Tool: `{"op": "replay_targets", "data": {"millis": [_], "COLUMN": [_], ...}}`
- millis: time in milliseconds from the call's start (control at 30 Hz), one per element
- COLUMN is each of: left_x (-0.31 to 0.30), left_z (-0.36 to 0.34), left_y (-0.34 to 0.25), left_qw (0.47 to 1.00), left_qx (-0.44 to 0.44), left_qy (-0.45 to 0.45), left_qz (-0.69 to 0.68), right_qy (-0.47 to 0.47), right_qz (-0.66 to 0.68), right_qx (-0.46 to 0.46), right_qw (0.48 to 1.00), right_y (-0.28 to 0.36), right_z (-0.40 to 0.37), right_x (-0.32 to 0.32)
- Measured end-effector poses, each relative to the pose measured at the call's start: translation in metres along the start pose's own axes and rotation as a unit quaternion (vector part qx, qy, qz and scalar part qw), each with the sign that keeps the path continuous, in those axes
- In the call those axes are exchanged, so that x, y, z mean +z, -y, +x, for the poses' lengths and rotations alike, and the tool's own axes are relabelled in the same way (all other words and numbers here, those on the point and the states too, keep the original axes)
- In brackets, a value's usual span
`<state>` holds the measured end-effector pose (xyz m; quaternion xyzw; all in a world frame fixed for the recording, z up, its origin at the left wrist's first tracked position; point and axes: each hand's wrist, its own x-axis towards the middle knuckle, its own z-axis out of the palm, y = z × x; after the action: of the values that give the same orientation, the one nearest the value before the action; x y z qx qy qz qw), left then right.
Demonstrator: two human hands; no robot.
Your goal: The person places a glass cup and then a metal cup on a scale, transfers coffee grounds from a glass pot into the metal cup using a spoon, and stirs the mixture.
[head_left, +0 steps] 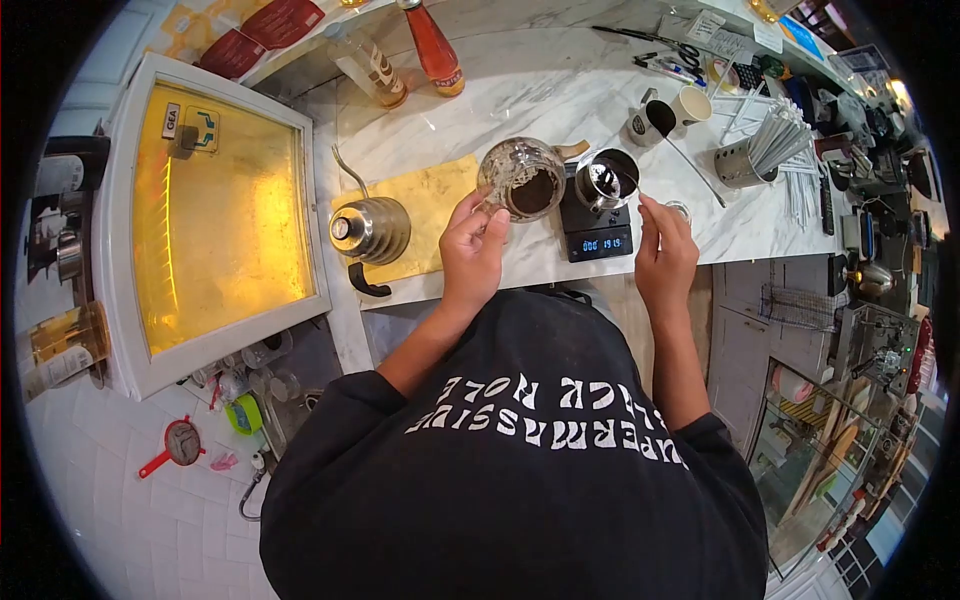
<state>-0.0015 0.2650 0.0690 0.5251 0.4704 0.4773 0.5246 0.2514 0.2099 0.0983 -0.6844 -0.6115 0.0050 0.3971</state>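
Note:
My left hand grips the rim of a glass vessel, which has dark contents and a wooden-looking handle on its right. A black digital scale with a lit display lies beside it. On the scale stands a metal cup with something dark inside. The fingers of my right hand are pinched together at the cup's right, around what looks like a thin handle. A steel gooseneck kettle stands on a yellow cloth to the left.
Behind are a clear bottle and a red bottle. A black cup, a beige cup, a long spoon and a metal holder of straws are on the right. An appliance with a yellow glass door borders the left.

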Motion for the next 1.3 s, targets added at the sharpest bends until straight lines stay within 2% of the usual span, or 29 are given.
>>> {"op": "replay_targets", "data": {"millis": [67,167,267,400,567,733,1133,1300], "left_x": [0.000,0.000,-0.003,-0.001,0.003,0.001,-0.005,-0.006], "left_z": [-0.002,-0.006,-0.009,-0.008,-0.012,-0.019,-0.024,-0.026], "left_y": [0.000,0.001,-0.007,-0.014,-0.016,-0.027,-0.025,-0.029], "left_qw": [1.000,0.999,0.999,0.993,0.982,0.981,0.973,0.976], "left_qx": [-0.003,-0.004,0.013,0.105,0.178,0.173,0.221,0.214], "left_qy": [0.001,0.001,0.011,0.038,0.039,0.041,0.037,0.036], "left_qz": [-0.011,-0.041,-0.049,-0.040,-0.056,-0.080,-0.047,-0.029], "right_qy": [-0.018,-0.041,-0.060,0.033,0.044,0.067,0.061,0.066], "right_qz": [-0.049,0.043,0.233,0.279,0.186,0.188,0.176,0.182], "right_qx": [-0.054,0.021,0.100,-0.001,-0.110,-0.112,-0.123,-0.122], "right_qw": [0.997,0.998,0.965,0.960,0.975,0.973,0.975,0.974], "right_y": [0.009,0.027,0.061,0.091,0.095,0.096,0.101,0.104], "right_z": [0.003,0.005,0.003,0.001,-0.005,-0.015,-0.017,-0.019], "right_x": [-0.005,-0.019,-0.040,-0.050,-0.015,-0.012,-0.015,-0.019]}}
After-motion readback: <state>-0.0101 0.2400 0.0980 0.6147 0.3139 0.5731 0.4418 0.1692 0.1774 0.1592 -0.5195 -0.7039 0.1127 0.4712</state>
